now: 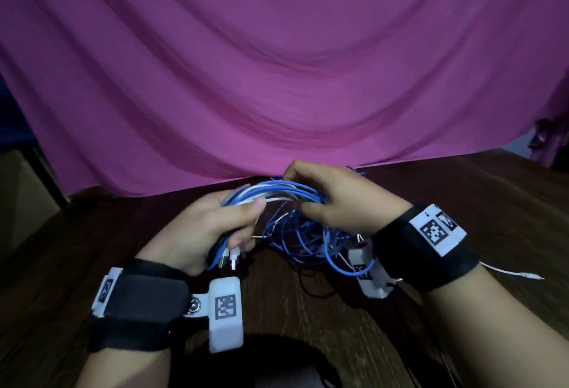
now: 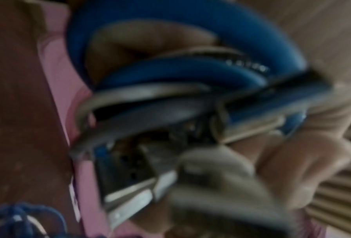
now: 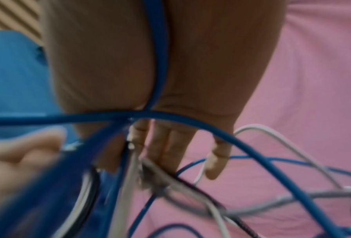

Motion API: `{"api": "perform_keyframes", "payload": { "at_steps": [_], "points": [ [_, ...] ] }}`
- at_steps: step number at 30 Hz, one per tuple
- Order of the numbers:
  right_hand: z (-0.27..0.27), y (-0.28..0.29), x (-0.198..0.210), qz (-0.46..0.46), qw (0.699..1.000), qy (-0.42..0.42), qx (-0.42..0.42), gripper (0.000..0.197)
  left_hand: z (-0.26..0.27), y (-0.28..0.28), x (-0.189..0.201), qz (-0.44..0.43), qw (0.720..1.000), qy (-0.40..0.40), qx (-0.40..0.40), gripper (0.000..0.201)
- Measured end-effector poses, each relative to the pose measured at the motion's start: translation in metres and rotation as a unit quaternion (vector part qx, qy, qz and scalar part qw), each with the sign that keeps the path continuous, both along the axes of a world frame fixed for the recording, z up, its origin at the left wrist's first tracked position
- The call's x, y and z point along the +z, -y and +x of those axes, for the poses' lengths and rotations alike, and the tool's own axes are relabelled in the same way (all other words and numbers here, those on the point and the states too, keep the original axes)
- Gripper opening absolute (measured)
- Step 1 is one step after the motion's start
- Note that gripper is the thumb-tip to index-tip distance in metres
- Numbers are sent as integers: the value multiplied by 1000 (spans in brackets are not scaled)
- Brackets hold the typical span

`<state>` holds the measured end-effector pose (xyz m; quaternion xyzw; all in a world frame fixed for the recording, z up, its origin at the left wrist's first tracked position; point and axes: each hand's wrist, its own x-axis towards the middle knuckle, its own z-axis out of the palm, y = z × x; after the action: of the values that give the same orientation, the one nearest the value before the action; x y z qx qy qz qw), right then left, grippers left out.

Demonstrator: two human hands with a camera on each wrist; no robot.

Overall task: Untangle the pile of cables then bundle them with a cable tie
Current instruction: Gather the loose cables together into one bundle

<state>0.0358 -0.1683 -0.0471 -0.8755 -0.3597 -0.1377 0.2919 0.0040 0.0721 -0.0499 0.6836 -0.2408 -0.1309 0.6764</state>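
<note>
A bunch of blue and white cables (image 1: 286, 192) arches above the dark wooden table (image 1: 462, 203). My left hand (image 1: 246, 224) grips one end of the bunch, with plug ends (image 1: 231, 260) sticking out below the fist. My right hand (image 1: 308, 195) holds the same strands a little to the right, fingers curled over them and thumb underneath. Tangled blue and white loops (image 1: 303, 238) hang down between the hands to the table. The left wrist view is blurred, with blue cables (image 2: 180, 70) and metal plugs (image 2: 130, 201) in the fist. In the right wrist view a blue cable (image 3: 170, 115) crosses the palm.
A pink cloth (image 1: 277, 79) hangs behind the table's far edge. A loose white cable end (image 1: 523, 276) trails past my right wrist. A thin black cable (image 1: 311, 287) lies on the wood near me. A cardboard box (image 1: 21, 203) stands at the left.
</note>
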Motion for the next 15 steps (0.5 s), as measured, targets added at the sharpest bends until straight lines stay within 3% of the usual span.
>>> {"api": "perform_keyframes", "payload": {
  "at_steps": [2,5,7,10,12,15],
  "points": [
    [0,-10,-2,-24,997,71,-24,25,-3,-3,9,-52,998,-29,-25,26],
    [2,-8,1,76,993,80,-37,31,2,-7,19,-136,986,-100,15,34],
    [3,1,3,95,994,50,-34,42,8,-10,20,-174,974,-130,66,32],
    [4,9,1,105,993,-34,-33,22,16,-10,16,-184,962,-159,124,32],
    [7,15,-1,121,987,-105,-25,32,20,-11,14,-195,954,-167,152,33],
    [12,28,0,164,977,-137,-28,42,26,-21,10,-229,936,-195,182,35]
  ]
}}
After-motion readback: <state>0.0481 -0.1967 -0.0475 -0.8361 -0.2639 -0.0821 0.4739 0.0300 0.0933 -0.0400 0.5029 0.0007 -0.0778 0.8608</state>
